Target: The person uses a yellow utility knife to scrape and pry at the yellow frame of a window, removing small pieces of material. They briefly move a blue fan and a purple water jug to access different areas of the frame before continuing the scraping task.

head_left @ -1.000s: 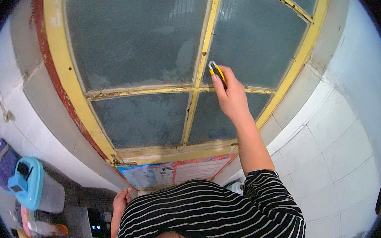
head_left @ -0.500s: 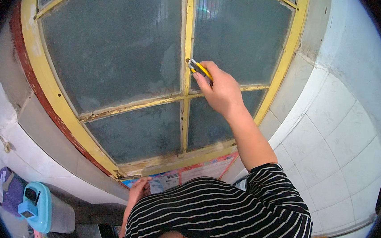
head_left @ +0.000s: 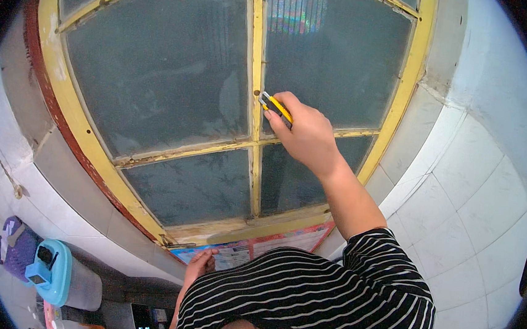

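One yellow frame [head_left: 87, 120] holds grey panes [head_left: 159, 76] and an upright bar [head_left: 257, 53]; the right hand [head_left: 308, 134] pinches a yellow-and-black cutter [head_left: 278, 108] — since a second ago its tip has shifted left off the right pane, so it now sits at the bar; the left hand [head_left: 202, 262] curls low, contents hidden — and just beside the tip lies a dark round spot [head_left: 257, 93]

Before me stands a window [head_left: 225, 99], its yellow frame [head_left: 83, 113] chipped, one dull pane [head_left: 340, 59] catching a rainbow glint [head_left: 297, 12]. White tiles [head_left: 482, 212] line the right wall [head_left: 503, 109]; on the left wall [head_left: 56, 204] hangs a cord [head_left: 17, 191].
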Demonstrator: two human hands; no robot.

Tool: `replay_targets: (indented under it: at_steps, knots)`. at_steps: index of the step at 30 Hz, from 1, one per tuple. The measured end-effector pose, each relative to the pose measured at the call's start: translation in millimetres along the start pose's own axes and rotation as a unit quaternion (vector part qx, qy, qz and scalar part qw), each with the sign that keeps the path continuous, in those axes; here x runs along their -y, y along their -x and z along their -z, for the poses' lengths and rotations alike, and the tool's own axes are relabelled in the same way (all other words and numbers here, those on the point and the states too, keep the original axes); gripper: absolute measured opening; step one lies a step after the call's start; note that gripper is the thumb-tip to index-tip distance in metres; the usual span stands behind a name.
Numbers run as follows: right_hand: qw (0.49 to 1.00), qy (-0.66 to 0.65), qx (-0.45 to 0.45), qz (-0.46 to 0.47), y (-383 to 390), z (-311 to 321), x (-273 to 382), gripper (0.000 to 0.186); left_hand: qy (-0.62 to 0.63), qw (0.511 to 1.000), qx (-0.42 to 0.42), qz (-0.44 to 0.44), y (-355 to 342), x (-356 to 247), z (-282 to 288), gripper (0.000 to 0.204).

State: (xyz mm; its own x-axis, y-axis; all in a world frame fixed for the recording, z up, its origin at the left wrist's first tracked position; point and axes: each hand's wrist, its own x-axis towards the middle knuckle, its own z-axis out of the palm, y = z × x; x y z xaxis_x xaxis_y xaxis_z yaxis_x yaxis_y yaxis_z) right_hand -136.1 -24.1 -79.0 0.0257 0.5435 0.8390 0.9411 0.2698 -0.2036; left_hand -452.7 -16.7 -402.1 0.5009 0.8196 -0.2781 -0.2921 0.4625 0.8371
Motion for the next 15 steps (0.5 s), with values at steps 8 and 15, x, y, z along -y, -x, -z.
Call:
replay_targets:
  at_steps: [8, 15]
  knots:
    - [0.999, 0.007, -0.048, 0.02, -1, -3, 0, 0.019, -0.012, 1.0, 0.008, 0.018, -2, 8, 13, 0.025]
    - [0.998, 0.031, -0.016, 0.05, -4, 2, -6, 0.019, -0.023, 1.0, -0.011, 0.014, 7, -8, 4, 0.024]
